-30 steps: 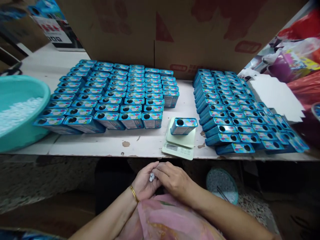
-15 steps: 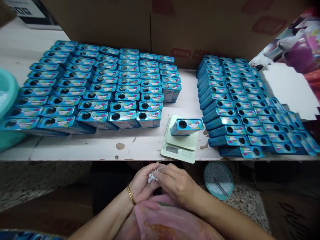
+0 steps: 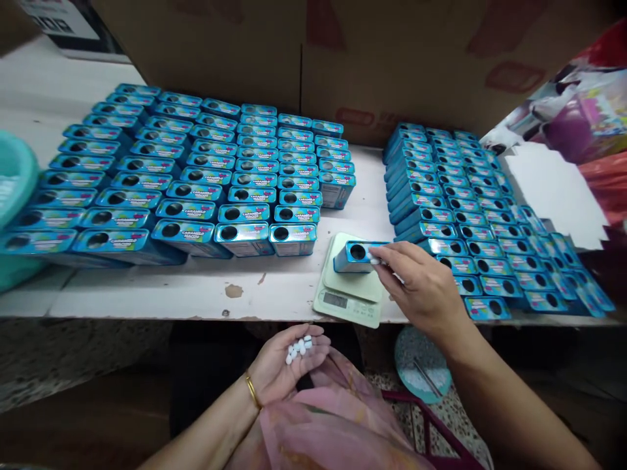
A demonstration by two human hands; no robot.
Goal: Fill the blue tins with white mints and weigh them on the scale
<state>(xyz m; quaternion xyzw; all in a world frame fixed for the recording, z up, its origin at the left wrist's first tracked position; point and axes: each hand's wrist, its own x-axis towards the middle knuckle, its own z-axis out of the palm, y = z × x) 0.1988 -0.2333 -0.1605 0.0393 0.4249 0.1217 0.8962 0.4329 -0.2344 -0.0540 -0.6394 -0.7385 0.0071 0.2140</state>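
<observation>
Right hand [image 3: 421, 287]: grip pinched on small white rounded pellets [image 3: 375, 260], above the lid of an upright blue rectangular tin [image 3: 350, 264], just beside its round hole; fingers hide the lid's right part. Left hand [image 3: 281, 365]: grip loose, palm up, loose white pellets [image 3: 296, 349] on it. Tin stands on a flat pale-green scale [image 3: 330, 286], white desk [image 3: 166, 287]. Left tin block [image 3: 245, 232] near; right tin block [image 3: 482, 249] partly hidden by the hand. Large brown cardboard box [image 3: 220, 52] behind; round teal basin [image 3: 27, 163] far left.
</observation>
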